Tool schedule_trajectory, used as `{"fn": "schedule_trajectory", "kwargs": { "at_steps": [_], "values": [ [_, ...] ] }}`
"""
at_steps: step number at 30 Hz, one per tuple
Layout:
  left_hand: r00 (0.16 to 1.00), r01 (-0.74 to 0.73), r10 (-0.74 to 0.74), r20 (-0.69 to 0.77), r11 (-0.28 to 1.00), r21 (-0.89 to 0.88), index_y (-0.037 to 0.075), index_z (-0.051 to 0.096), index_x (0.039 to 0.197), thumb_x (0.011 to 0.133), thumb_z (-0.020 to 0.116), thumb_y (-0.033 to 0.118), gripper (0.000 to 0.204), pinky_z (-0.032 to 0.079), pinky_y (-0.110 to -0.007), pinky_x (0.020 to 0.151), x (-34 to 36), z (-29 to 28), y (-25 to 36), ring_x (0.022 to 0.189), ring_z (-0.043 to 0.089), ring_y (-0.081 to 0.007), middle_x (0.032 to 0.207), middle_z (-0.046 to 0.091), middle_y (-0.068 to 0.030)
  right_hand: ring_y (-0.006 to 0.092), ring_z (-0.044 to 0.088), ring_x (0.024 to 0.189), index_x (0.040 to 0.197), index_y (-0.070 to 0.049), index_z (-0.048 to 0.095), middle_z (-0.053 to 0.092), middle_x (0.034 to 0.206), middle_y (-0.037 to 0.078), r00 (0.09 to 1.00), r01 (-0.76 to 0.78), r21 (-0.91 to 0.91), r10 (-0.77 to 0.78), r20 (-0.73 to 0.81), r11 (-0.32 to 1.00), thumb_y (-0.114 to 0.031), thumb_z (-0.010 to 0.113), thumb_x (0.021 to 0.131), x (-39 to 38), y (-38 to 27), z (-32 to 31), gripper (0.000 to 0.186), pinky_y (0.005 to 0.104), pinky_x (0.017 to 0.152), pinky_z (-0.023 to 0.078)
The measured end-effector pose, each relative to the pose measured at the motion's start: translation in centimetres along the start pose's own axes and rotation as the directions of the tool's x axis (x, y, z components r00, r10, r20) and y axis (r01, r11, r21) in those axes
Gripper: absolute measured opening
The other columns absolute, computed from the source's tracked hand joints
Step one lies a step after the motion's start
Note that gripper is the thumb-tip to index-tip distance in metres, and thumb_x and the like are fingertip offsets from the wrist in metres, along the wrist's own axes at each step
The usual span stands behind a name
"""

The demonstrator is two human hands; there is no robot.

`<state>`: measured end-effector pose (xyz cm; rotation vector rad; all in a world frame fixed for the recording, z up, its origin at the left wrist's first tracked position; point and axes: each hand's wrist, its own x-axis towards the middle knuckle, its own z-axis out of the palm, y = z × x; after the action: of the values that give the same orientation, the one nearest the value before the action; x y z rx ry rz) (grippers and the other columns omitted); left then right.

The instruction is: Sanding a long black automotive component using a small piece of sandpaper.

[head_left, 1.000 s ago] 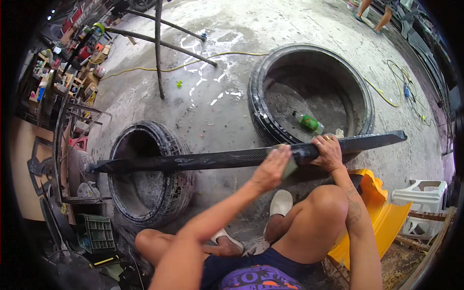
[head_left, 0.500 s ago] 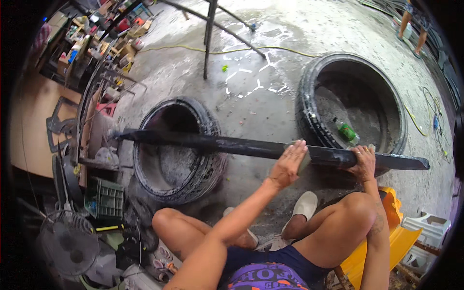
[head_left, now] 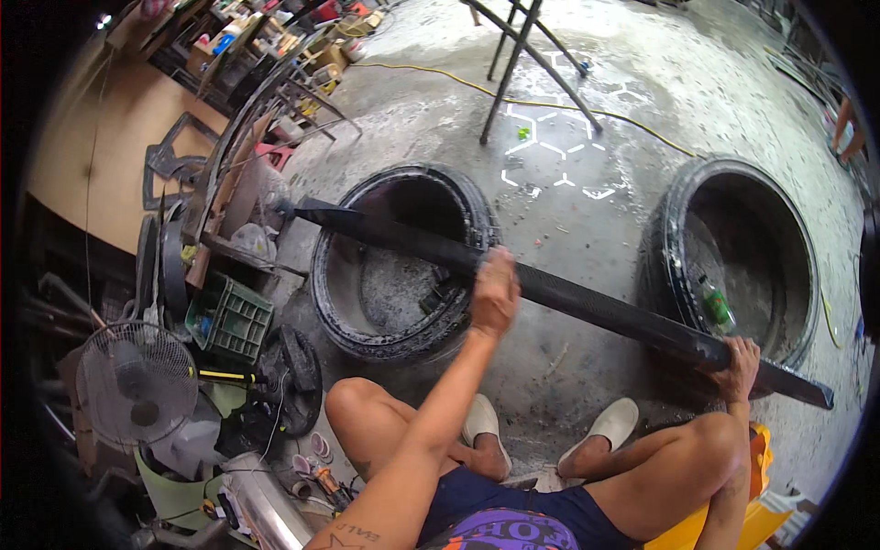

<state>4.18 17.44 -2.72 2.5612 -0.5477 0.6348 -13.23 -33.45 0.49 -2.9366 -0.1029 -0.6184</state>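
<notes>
A long, narrow black panel (head_left: 596,301), wet-looking and glossy in places, lies slanting across two black tires. Its far left end rests over the left tire (head_left: 477,197); its right part crosses the near edge of the right tire (head_left: 653,266). My left hand (head_left: 496,291) presses on the panel beside the left tire, fingers closed and slightly blurred. Half a second ago a flat grey-green pad showed under that hand; now the hand hides it. Near the right end, my right hand (head_left: 736,368) grips the panel's edge, fingers over the top.
A green bottle (head_left: 718,307) lies inside the right tire. Dark stand legs (head_left: 513,78) and a yellow hose (head_left: 440,75) are ahead. Left stand a green crate (head_left: 229,316) and a fan (head_left: 137,376). Yellow plastic (head_left: 683,521) is at my right leg; a person's leg (head_left: 852,142) shows far right.
My left hand has slid leftward along the panel, from near the right tire to beside the left one. My right hand still holds the right end. The whole view has shifted and tilted.
</notes>
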Motion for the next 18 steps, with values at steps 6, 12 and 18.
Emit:
{"fn": "schedule_trajectory", "kwargs": {
  "at_steps": [6,12,18],
  "values": [
    [0.982,0.122,-0.113,-0.151,0.991,0.055,-0.006,0.054,0.137,0.095,0.055,0.011,0.046,0.033,-0.049,0.118,-1.4,2.0,1.9,0.140,0.045,-0.0399,0.143,0.053,-0.0256,0.0356,0.059,0.103,0.103,-0.011,0.063,0.065,0.101,0.011,1.000,0.001,-0.029,0.000,0.031,1.000,-0.047,0.090,0.051,0.0,-0.1,0.4,0.069,0.0463,0.094,0.041],
    [0.937,0.303,-0.294,-0.191,0.953,0.020,-0.008,0.055,0.133,0.099,0.050,0.009,0.038,0.037,-0.050,0.115,1.1,-3.6,-8.9,0.132,0.050,-0.0438,0.139,0.056,-0.0274,0.0349,0.060,0.098,0.103,-0.012,0.061,0.065,0.101,0.010,1.000,0.010,-0.026,-0.010,0.028,1.000,-0.046,0.090,0.050,-0.1,0.2,0.4,0.069,0.0457,0.090,0.042],
    [0.985,0.151,-0.148,-0.095,0.988,0.028,-0.011,0.056,0.130,0.097,0.054,0.011,0.040,0.036,-0.052,0.114,-1.1,-0.1,-2.2,0.134,0.049,-0.0457,0.138,0.054,-0.0318,0.0412,0.058,0.106,0.106,-0.010,0.062,0.065,0.108,0.017,0.996,-0.054,-0.081,0.060,0.066,0.995,-0.053,0.087,0.054,-1.2,1.3,1.0,0.072,0.0491,0.096,0.041]
  ]
}}
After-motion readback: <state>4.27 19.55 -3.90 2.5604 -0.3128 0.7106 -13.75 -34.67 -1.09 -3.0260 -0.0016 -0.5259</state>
